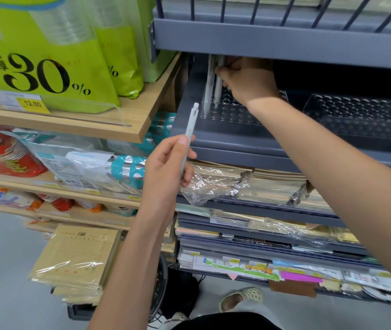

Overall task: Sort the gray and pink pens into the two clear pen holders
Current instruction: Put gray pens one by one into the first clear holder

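My left hand point(165, 167) grips a gray pen point(190, 129), held upright in front of the gray shelf. My right hand point(246, 79) reaches under the upper shelf and pinches the top of a pale pen point(218, 91) that stands in the left clear pen holder point(227, 113). A second pale pen point(210, 86) stands in the same holder, just to the left. The right clear pen holder point(361, 117) sits further right on the same shelf with nothing in its holes. The tops of the standing pens are partly hidden by the shelf above.
The upper gray shelf point(285, 41) hangs low over the holders. Below them lie stacked notebooks in plastic wrap point(261, 184). A wooden shelf point(94, 125) with green packages point(46, 55) juts out at the left. Wrapped brown envelopes point(75, 256) lean near the floor.
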`<state>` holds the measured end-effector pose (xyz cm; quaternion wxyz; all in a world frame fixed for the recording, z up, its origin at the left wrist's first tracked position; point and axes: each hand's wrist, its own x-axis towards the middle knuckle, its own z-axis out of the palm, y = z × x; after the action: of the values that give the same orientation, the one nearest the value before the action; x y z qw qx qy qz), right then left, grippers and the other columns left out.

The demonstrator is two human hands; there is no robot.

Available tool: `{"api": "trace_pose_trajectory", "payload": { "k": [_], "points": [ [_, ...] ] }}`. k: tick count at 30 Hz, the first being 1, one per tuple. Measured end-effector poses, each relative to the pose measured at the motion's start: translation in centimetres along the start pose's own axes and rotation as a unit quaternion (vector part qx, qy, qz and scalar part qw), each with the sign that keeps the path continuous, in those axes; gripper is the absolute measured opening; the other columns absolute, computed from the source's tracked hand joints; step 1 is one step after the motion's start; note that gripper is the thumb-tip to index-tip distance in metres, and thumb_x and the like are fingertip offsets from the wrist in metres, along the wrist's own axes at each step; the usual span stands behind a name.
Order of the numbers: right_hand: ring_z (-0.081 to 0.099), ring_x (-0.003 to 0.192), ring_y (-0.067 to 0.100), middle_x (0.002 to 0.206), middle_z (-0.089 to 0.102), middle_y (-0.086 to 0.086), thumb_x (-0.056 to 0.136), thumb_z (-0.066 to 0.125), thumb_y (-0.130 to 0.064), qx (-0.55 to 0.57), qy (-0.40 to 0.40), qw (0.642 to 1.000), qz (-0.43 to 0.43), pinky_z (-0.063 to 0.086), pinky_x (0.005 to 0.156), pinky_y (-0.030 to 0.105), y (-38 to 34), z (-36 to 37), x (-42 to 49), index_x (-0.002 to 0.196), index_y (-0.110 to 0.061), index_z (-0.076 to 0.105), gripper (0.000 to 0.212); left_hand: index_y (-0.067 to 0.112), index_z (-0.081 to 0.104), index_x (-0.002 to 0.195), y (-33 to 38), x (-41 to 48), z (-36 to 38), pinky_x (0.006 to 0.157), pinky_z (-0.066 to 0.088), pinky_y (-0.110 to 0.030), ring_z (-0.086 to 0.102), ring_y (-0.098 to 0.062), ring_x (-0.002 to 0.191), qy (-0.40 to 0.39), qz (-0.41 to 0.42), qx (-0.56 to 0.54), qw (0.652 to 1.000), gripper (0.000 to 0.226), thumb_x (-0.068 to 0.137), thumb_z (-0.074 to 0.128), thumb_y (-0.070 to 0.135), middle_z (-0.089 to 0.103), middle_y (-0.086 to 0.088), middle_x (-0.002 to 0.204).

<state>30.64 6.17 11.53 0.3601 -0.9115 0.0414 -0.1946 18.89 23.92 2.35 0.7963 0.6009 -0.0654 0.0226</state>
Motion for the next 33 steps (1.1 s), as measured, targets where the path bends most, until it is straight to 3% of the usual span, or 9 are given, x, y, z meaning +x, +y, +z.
{"api": "trace_pose_trajectory", "payload": {
  "k": [4,8,11,14,17,19,22,28,33],
  "points": [
    [0.068,0.087,0.021,0.092,0.073,0.006,0.092,0.06,-0.035,0.019,0.014,1.0,0.001,0.055,0.084,0.034,0.3,0.1,0.0,0.093,-0.01,0.071,0.027,0.022,0.073,0.105,0.0,0.2,-0.2,0.047,0.034,-0.021,0.043,-0.008,0.051,0.011,-0.008,-0.012,1.0,0.02,0.097,0.056,0.027,0.063,0.006,0.08],
    [0.066,0.086,0.016,0.084,0.07,-0.002,0.088,0.065,-0.033,0.034,0.044,0.998,0.005,0.051,0.083,0.026,0.3,-0.1,-0.7,0.091,-0.015,0.067,0.018,0.018,0.069,0.113,0.1,0.5,-0.4,0.065,0.049,-0.024,0.056,-0.011,0.068,0.003,-0.005,-0.024,1.0,0.025,0.091,0.058,0.02,0.071,0.002,0.088],
    [0.069,0.087,0.019,0.085,0.072,-0.002,0.087,0.062,-0.033,0.088,0.071,0.994,0.002,0.054,0.088,0.039,0.4,-0.8,-2.6,0.088,-0.021,0.068,0.014,0.02,0.064,0.111,0.2,0.7,-0.3,0.076,0.051,-0.028,0.062,-0.011,0.076,0.0,0.039,0.007,0.999,0.017,0.096,0.06,0.018,0.076,-0.001,0.1],
    [0.069,0.075,0.017,0.076,0.073,0.001,0.083,0.062,-0.047,0.142,0.009,0.989,-0.03,0.056,0.08,0.044,0.0,-1.7,-6.2,0.077,-0.023,0.072,0.027,0.02,0.063,0.107,0.5,1.1,0.0,0.073,0.051,-0.024,0.065,-0.009,0.079,0.0,0.066,0.032,0.997,0.011,0.098,0.06,0.014,0.077,0.0,0.104],
    [0.065,0.072,0.007,0.078,0.074,-0.006,0.085,0.068,-0.044,0.148,-0.055,0.983,-0.089,0.054,0.074,0.034,-0.3,-1.9,-8.7,0.078,-0.026,0.076,0.021,0.017,0.063,0.108,0.7,1.6,0.4,0.073,0.052,-0.022,0.067,-0.008,0.081,-0.013,0.07,0.054,0.996,0.011,0.098,0.061,0.013,0.077,0.001,0.103],
    [0.065,0.075,0.002,0.081,0.074,-0.009,0.085,0.073,-0.032,0.175,-0.057,0.978,-0.096,0.054,0.075,0.028,-0.2,-1.7,-9.2,0.084,-0.028,0.076,0.005,0.014,0.064,0.11,1.0,1.9,0.6,0.074,0.053,-0.024,0.068,-0.011,0.082,-0.03,0.07,0.064,0.995,0.012,0.098,0.061,0.011,0.077,0.0,0.103],
    [0.062,0.073,-0.004,0.079,0.072,-0.013,0.085,0.075,-0.024,0.205,-0.052,0.974,-0.077,0.05,0.071,0.018,0.1,-1.6,-9.1,0.085,-0.025,0.074,0.001,0.01,0.063,0.112,1.3,2.5,0.7,0.075,0.054,-0.026,0.07,-0.015,0.082,-0.058,0.073,0.084,0.992,0.014,0.099,0.059,0.01,0.077,-0.002,0.102],
    [0.068,0.083,0.008,0.088,0.074,-0.004,0.084,0.075,-0.02,0.235,-0.077,0.967,-0.06,0.054,0.078,0.024,0.5,-1.8,-9.3,0.089,-0.021,0.073,0.006,0.016,0.064,0.108,1.7,3.7,0.6,0.079,0.056,-0.027,0.072,-0.016,0.088,-0.106,0.107,0.133,0.98,0.011,0.098,0.06,0.012,0.076,0.0,0.099],
    [0.07,0.072,0.015,0.078,0.072,-0.004,0.093,0.062,-0.013,0.297,-0.004,0.954,-0.038,0.055,0.066,0.025,1.0,-2.8,-8.8,0.092,-0.018,0.061,0.006,0.029,0.063,0.103,1.7,6.4,0.5,0.086,0.048,-0.014,0.063,0.003,0.097,-0.041,0.146,0.229,0.962,0.012,0.094,0.061,0.021,0.068,0.016,0.099]
  ]
}}
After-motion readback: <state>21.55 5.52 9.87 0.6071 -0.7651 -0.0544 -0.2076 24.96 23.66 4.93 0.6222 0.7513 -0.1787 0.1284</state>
